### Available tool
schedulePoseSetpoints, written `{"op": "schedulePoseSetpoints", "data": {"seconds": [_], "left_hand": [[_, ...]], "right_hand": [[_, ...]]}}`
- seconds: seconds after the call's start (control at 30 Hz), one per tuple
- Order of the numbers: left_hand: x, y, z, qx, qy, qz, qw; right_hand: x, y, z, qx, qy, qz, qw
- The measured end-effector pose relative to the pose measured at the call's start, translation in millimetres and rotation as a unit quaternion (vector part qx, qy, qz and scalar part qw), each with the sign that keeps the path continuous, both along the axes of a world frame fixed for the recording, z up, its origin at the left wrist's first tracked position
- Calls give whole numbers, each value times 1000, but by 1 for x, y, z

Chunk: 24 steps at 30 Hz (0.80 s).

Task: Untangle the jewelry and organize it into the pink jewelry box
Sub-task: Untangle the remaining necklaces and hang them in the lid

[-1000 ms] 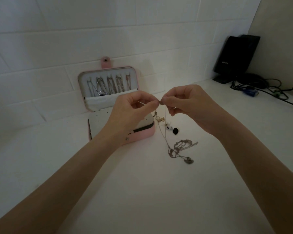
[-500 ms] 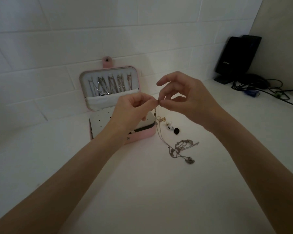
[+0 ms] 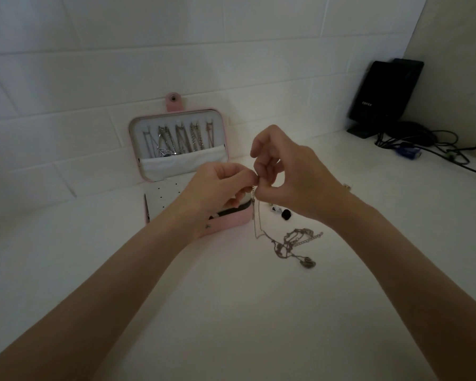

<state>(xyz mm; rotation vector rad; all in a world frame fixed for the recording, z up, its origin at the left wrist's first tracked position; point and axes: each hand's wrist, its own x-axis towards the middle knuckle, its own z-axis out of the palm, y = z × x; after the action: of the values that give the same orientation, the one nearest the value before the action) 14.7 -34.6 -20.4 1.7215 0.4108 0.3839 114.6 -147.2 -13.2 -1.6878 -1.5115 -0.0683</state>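
While both the left hand [image 3: 217,185] and right hand [image 3: 289,174] pinched one thin chain [image 3: 256,215] at frame centre, just right of the open pink box [image 3: 226,225], untangling seemed underway; next, freeing it from the knotted pile [image 3: 294,243] likely required gentle pulling.

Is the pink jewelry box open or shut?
Open: the pink jewelry box has its lid upright against the wall, chains hanging inside.

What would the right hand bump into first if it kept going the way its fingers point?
The right hand points leftward, so it would likely meet the left hand first; their fingertips already nearly touch where both pinch the thin chain.
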Motion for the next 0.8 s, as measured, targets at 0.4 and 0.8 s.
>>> {"op": "schedulePoseSetpoints", "data": {"seconds": [0.4, 0.8], "left_hand": [[0, 4, -1, -81, 4, -47, 996], [5, -3, -4, -77, -11, 20, 997]], "right_hand": [[1, -1, 2, -11, 77, -10, 997], [-7, 5, -3, 18, 95, -20, 995]]}}
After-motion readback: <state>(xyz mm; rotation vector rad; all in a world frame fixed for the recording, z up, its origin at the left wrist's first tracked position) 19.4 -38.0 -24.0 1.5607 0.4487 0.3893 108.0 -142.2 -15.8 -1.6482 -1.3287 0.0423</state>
